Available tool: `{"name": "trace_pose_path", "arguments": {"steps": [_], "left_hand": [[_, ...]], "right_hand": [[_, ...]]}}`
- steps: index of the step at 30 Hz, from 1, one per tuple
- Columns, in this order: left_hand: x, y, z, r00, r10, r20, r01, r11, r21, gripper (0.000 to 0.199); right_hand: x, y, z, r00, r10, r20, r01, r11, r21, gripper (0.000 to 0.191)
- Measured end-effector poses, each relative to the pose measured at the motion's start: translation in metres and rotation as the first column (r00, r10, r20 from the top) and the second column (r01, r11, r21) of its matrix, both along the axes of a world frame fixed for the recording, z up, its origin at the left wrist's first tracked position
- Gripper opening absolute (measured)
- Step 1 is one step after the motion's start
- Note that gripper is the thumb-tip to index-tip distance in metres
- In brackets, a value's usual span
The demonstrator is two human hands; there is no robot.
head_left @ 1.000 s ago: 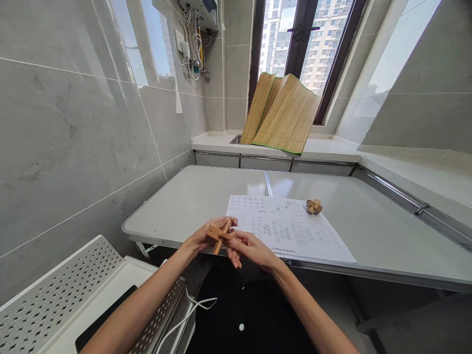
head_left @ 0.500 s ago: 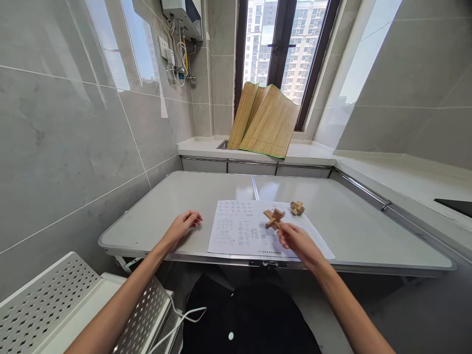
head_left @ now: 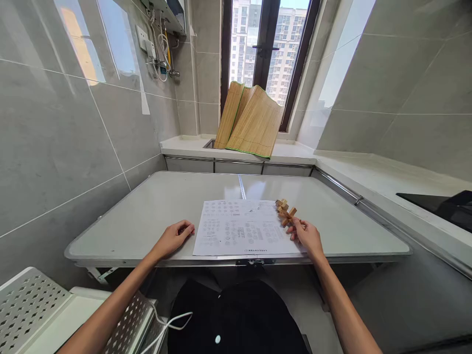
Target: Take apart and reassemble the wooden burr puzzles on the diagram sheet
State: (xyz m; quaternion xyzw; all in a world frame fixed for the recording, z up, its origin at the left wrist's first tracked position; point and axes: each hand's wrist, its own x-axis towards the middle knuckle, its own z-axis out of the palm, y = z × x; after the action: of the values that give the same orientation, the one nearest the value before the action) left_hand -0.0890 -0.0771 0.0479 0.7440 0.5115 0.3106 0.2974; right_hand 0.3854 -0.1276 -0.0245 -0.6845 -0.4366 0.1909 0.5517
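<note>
My right hand [head_left: 305,235] has its fingertips on a wooden interlocking piece [head_left: 287,217] at the right edge of the printed sheet [head_left: 236,228]. Just behind that piece, close to it or touching, is a second wooden cluster [head_left: 282,203]. The sheet lies flat on the white table and shows rows of small diagrams. My left hand [head_left: 177,237] rests on the table to the left of the sheet, its fingers curled in, and no object shows in it.
The white folding table [head_left: 147,211] has a raised counter [head_left: 287,149] behind it. A bamboo mat [head_left: 254,120] leans near the window. At the lower left are a white perforated rack [head_left: 35,300] and a white cable [head_left: 167,324].
My right hand has carried the wooden piece rightward over the sheet to beside the other cluster. My left hand's fingers are more curled. The camera view has shifted to the right.
</note>
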Motion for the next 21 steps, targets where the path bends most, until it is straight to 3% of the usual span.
{"name": "trace_pose_path", "arguments": {"steps": [5,15,21], "left_hand": [[0.0,0.0,0.0,0.998,-0.005,-0.058,0.005,1.0,0.012,0.046],[0.0,0.002,-0.003,0.994,0.012,-0.112,-0.008,0.999,0.039,0.047],[0.0,0.001,-0.001,0.993,0.01,-0.119,-0.004,0.999,0.052,0.05]], "right_hand": [[-0.001,-0.005,-0.003,0.997,0.037,0.064,-0.033,0.998,-0.056,0.069],[-0.008,-0.013,0.005,0.937,0.238,0.257,-0.223,0.971,-0.086,0.054],[-0.01,-0.011,0.005,0.925,0.235,0.297,-0.217,0.972,-0.095,0.058]]}}
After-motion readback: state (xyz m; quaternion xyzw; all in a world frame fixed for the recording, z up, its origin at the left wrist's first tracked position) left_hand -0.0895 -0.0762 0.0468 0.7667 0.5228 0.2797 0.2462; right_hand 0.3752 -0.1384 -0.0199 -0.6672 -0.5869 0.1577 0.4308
